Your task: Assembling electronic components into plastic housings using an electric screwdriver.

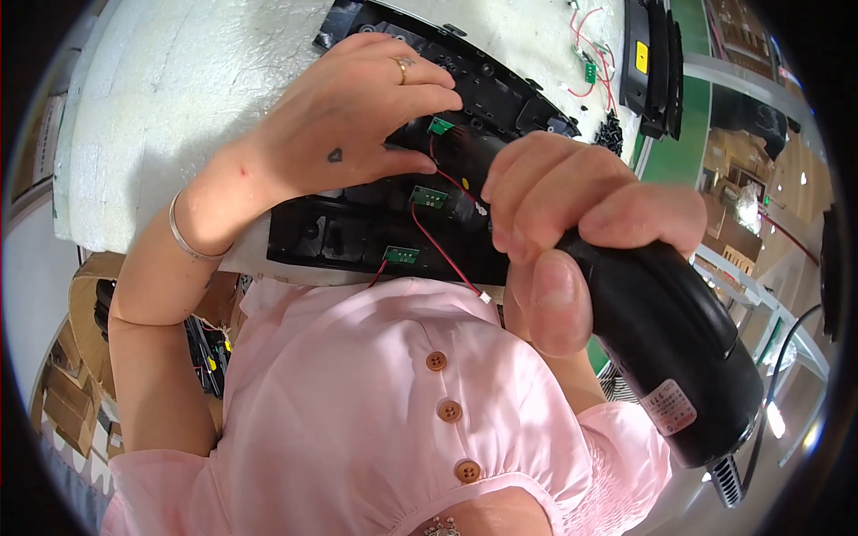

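Observation:
My right hand (585,205) is wrapped round a black electric screwdriver (666,330). Its front end points toward the black plastic panels (326,234) lying side by side in front of me; its tip is blurred. My left hand (340,125) rests over the far panel, thumb and index finger apart. Between those two fingertips and the screwdriver's tip sits a small green circuit board (439,127) with a red wire. Nearer to me, a second green board (429,196) and a third green board (401,255) lie on the panels. A red wire ends in a white connector (484,297).
White foam sheeting (179,116) covers the table. At the far right are a heap of black screws (609,134), a loose green board (590,71) with red wires, and stacked black panels (636,89). Cardboard boxes (67,397) stand below left. A black cord (769,375) hangs at right.

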The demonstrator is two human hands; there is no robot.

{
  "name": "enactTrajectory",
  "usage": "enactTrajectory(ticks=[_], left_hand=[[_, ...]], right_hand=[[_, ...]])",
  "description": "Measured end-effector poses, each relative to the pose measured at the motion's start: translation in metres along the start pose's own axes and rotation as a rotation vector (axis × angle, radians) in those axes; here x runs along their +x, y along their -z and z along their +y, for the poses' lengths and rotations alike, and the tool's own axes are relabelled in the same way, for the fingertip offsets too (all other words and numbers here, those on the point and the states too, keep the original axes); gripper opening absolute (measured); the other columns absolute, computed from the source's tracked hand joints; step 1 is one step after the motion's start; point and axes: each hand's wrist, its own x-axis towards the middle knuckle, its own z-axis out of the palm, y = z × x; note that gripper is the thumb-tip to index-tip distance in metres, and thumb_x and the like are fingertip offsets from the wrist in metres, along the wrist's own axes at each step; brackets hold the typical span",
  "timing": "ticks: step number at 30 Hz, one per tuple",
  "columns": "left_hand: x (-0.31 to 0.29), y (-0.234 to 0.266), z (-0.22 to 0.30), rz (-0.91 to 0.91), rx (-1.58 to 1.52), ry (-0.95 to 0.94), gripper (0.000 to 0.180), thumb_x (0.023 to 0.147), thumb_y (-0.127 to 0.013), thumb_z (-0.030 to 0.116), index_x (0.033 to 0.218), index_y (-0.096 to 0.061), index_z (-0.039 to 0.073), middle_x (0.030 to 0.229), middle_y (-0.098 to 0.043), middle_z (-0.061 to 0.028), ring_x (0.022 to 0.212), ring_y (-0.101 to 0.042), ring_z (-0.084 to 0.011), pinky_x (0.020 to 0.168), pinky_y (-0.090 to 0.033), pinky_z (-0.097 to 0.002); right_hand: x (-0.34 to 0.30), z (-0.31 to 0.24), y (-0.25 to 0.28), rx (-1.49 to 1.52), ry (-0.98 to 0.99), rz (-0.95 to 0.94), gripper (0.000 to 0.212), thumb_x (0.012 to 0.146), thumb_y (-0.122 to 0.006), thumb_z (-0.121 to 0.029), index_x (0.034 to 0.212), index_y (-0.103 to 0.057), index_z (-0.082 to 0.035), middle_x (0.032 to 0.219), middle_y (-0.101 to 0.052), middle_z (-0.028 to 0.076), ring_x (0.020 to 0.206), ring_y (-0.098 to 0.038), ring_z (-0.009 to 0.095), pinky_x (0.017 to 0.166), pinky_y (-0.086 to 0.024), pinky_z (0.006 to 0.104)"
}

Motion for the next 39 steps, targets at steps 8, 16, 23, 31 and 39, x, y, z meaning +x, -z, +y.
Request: enactTrajectory(ticks=[8, 16, 23, 31, 39], left_hand=[[0.002, 0.005, 0.011, -0.062, 0.107, 0.03, 0.047, 0.061, -0.078, 0.014, 0.104, -0.062, 0.005, 0.112, -0.061, -0.0073, 0.101, -0.054, -0.0296, 0.091, -0.041, -0.0391], [0.013, 0.017, 0.021, -0.094, 0.057, 0.179, 0.043, 0.061, -0.076, 0.004, 0.102, -0.063, 0.002, 0.114, -0.061, -0.0089, 0.107, -0.055, -0.028, 0.091, -0.044, -0.0349], [0.031, 0.019, 0.029, -0.123, 0.142, 0.081, 0.031, 0.069, -0.071, 0.0, 0.099, -0.064, -0.001, 0.111, -0.062, -0.0108, 0.107, -0.056, -0.0282, 0.092, -0.043, -0.0343], [0.07, -0.002, 0.044, -0.186, 0.074, -0.047, 0.026, 0.069, -0.07, -0.001, 0.094, -0.063, -0.001, 0.106, -0.063, -0.0116, 0.103, -0.057, -0.0287, 0.087, -0.045, -0.0339], [0.144, -0.081, 0.048, -0.371, -0.406, -0.085, 0.02, 0.073, -0.069, 0.003, 0.091, -0.063, -0.002, 0.089, -0.064, -0.011, 0.086, -0.058, -0.0248, 0.078, -0.045, -0.0326]], right_hand=[[-0.014, -0.041, 0.056, 0.184, 0.126, 0.598, 0.032, 0.078, -0.051, -0.015, 0.11, -0.053, -0.013, 0.067, -0.044, -0.001, 0.064, -0.043, 0.015, 0.075, -0.042, 0.0371], [-0.098, -0.047, 0.124, -0.218, 0.046, 1.018, 0.025, 0.075, -0.051, -0.004, 0.1, -0.047, -0.002, 0.06, -0.043, 0.005, 0.048, -0.041, 0.016, 0.055, -0.041, 0.0324], [-0.139, -0.043, 0.141, -0.3, 0.017, 1.236, 0.027, 0.071, -0.054, -0.001, 0.097, -0.047, 0.0, 0.06, -0.046, 0.006, 0.048, -0.042, 0.016, 0.055, -0.042, 0.0318], [-0.149, -0.036, 0.146, -0.31, -0.063, 1.201, 0.026, 0.075, -0.052, -0.004, 0.101, -0.047, -0.006, 0.062, -0.043, 0.003, 0.056, -0.042, 0.015, 0.065, -0.041, 0.0342], [-0.147, -0.056, 0.148, -0.015, 0.171, 1.132, 0.026, 0.077, -0.049, -0.009, 0.102, -0.051, -0.01, 0.061, -0.04, 0.001, 0.051, -0.039, 0.014, 0.059, -0.038, 0.0315]])
